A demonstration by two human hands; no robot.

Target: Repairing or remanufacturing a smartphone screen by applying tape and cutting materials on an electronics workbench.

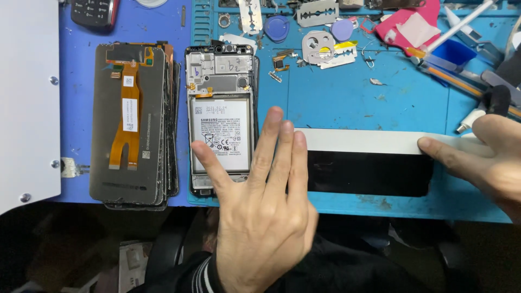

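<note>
My left hand (266,201) lies spread flat on the left end of the black panel (369,173), whose long axis runs left-right along the mat's near edge, while my right hand (480,157) pinches its white strip (358,141) at the far right end.

From my remote seat I see bright, even overhead light on the blue work mat (380,97), soft shadows, sharp focus, darkness below the bench edge.

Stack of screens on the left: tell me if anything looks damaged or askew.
The stack of screens is uneven, with lower panels poking out along the right and bottom edges, which look chipped and ragged. The top panel's orange ribbon cable looks intact.
</note>
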